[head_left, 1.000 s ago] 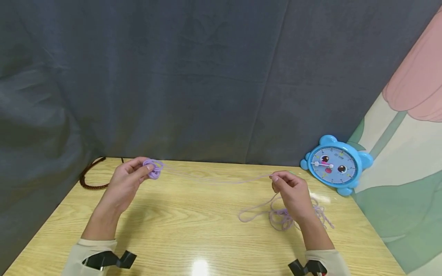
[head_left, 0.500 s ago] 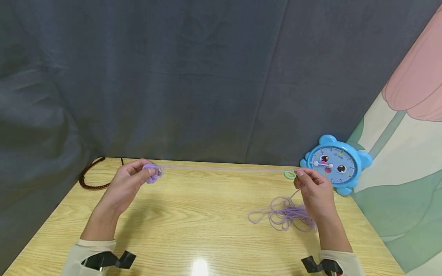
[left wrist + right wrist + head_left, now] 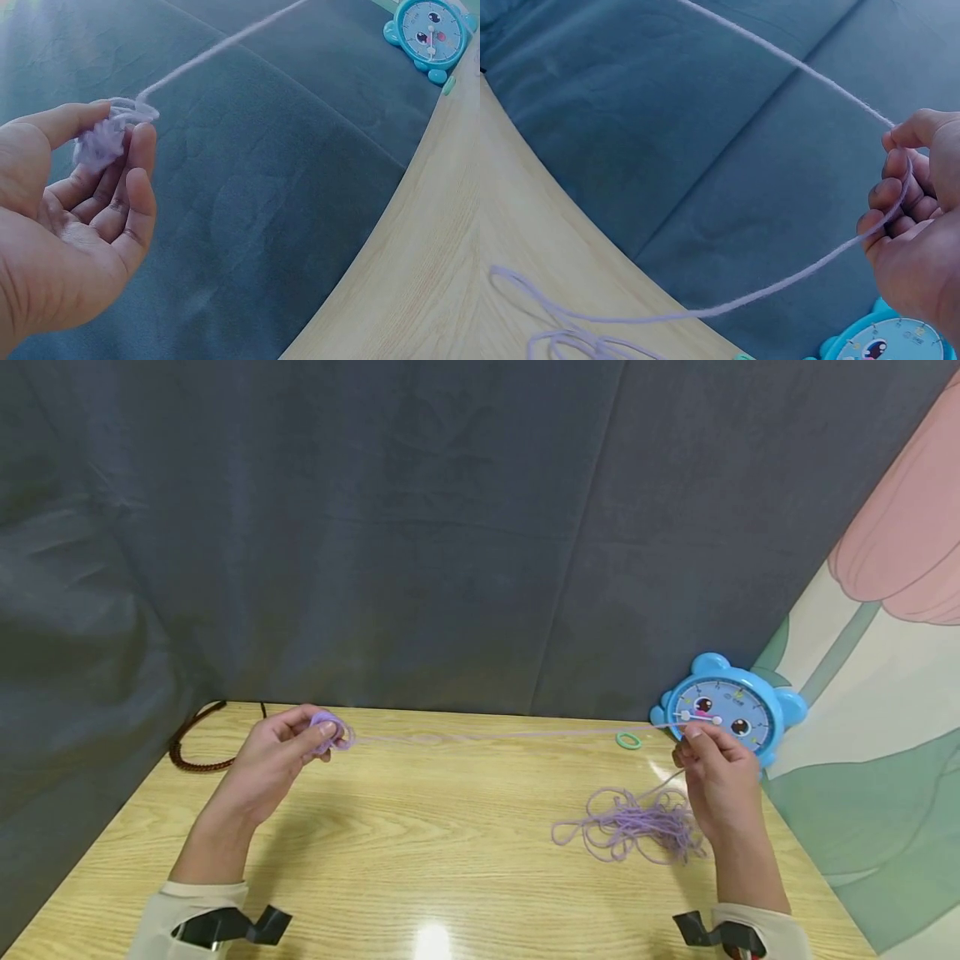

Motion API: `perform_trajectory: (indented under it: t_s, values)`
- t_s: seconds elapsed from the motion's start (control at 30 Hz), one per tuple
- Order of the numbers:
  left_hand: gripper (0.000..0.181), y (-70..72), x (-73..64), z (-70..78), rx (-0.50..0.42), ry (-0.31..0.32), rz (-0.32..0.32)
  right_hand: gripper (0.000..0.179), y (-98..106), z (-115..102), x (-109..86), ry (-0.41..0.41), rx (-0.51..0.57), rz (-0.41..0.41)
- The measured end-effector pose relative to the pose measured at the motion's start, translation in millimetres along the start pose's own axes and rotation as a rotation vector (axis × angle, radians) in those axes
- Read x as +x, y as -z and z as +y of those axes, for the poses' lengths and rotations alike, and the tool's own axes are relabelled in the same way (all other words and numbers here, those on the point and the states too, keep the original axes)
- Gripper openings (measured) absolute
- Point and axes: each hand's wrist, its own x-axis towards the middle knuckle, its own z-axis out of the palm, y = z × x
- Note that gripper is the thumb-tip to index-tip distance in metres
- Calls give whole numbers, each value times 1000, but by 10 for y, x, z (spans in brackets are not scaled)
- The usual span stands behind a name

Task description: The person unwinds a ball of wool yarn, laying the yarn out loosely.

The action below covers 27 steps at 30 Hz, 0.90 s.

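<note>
My left hand [image 3: 277,760] pinches a small wound bundle of purple yarn [image 3: 101,144] between thumb and fingers, at the left above the table. From that bundle a strand of yarn [image 3: 517,734] stretches across to my right hand [image 3: 723,781], which pinches it between thumb and forefinger. In the right wrist view the strand passes over the curled fingers [image 3: 885,193] and slopes down toward the table. Below and left of the right hand lies a loose tangle of the same yarn [image 3: 637,827] on the wood.
A blue bear-shaped clock [image 3: 727,706] leans at the back right, partly behind the right hand. Near it lies a green ring [image 3: 628,741]. A dark brown braided cord [image 3: 198,767] rests at the table's left edge. A dark curtain [image 3: 420,543] hangs behind the table [image 3: 420,835].
My right hand has moved right, drawing the strand out longer and nearly straight. The green ring and more of the tangle have come into sight. The left hand stays almost in place.
</note>
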Motion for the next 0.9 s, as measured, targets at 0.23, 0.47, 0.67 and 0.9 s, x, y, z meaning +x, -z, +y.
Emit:
perform_trajectory:
  t_s: [0.23,0.47,0.67,0.9]
  values:
    - [9,11,-3,6,-30,3,18,29,108,-98,19,41,27,53]
    - [10,44,-19,-5,-87,5,6,21,253,-221,29,39,50,175]
    - [13,63,-29,-4,-107,-22,-16,17,351,-280,50,39,59,280]
    - [11,67,-24,4,-98,-33,-12,13,478,-343,47,-6,1,354]
